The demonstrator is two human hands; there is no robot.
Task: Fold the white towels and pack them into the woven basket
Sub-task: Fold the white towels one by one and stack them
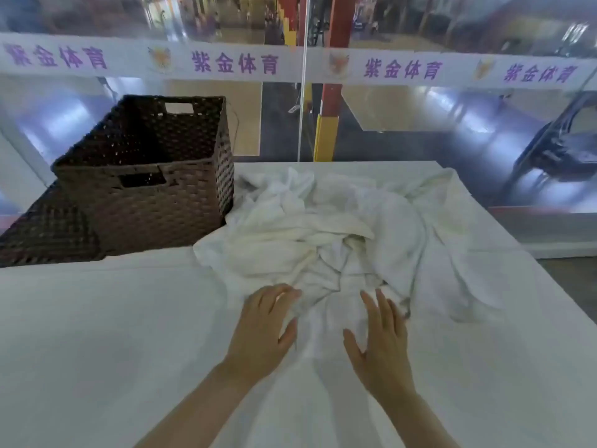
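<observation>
White towels (339, 227) lie in a crumpled heap on the worktop (97, 334), just right of the dark woven basket (145, 176) — its lid (42, 234) sits left. Left hand (261, 334) and right hand (381, 347) rest on the near edge of the heap, each grip wide, fingers straight — holding nothing.

A sports hall, by the look of it: beyond the white-covered table (97, 334) stands a glass partition (403, 124) with a banner strip (226, 64) of purple Chinese characters, and far behind it shiny floors and a red pillar (332, 101).
</observation>
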